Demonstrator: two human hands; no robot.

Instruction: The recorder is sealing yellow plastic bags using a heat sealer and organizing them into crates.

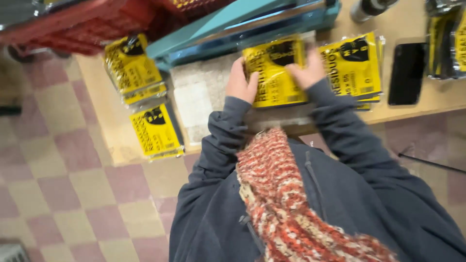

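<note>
- Yellow pack (274, 73) lies flat on the desk (111, 131) straight ahead of both hands, its long axis running away from the person
- Left hand (239, 82) grips its left edge; right hand (305, 70) presses its top right
- Sealer (242, 24) sits just beyond the hands; both equally near

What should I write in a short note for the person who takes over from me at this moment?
Left hand: holds the left edge of the yellow packet.
Right hand: on the packet's right side, fingers on top.
The packet lies at the teal sealing machine.
Done, it seems: stack of packets at the right, two piles at the left on the table.
Left: whether this packet is sealed cannot be seen.
</note>
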